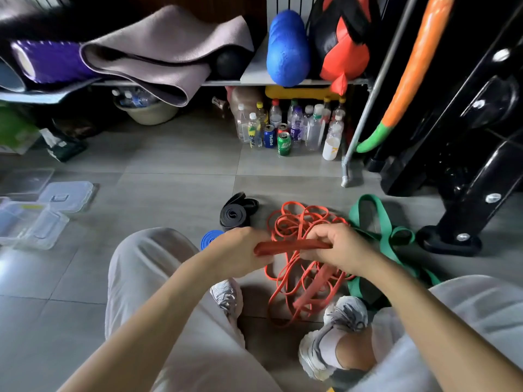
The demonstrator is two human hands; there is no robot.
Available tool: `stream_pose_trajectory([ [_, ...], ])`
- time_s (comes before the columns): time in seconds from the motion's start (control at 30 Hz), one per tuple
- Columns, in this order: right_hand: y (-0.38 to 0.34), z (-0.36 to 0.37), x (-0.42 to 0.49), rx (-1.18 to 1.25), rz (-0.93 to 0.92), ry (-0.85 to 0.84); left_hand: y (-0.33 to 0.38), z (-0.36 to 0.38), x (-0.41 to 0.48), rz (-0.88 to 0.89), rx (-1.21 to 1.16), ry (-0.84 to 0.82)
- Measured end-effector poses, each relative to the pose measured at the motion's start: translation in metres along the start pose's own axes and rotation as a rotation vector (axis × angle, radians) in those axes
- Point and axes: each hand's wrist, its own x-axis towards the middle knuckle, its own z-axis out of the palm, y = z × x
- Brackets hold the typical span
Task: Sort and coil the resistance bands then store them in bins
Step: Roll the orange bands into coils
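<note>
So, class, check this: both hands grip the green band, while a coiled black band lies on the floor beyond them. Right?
Not quite. The head view shows the left hand and right hand gripping the red band; the green band lies loose on the floor. The coiled black band does lie beyond them.

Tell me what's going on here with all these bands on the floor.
A person crouched on the tiled floor holds a flat red band stretched between the left hand and the right hand, above a tangle of thin orange bands. A green band lies loose to the right. A black band and a blue band already sit coiled nearby. The clear plastic bins wait off to the left.
</note>
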Motion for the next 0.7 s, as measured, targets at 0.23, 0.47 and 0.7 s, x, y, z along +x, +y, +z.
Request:
stream_pose_trajectory([
  [0.23,-0.003,-0.004,-0.024,-0.297,0.098,-0.139,0.014,0.006,-0.022,0.047,-0.295,0.002],
  [0.47,-0.017,0.029,-0.038,0.060,-0.020,-0.043,0.028,0.012,-0.021,0.097,-0.346,0.018],
  [0.7,-0.011,0.016,-0.060,0.140,0.049,-0.050,0.021,0.008,-0.039,0.043,-0.890,0.091],
])
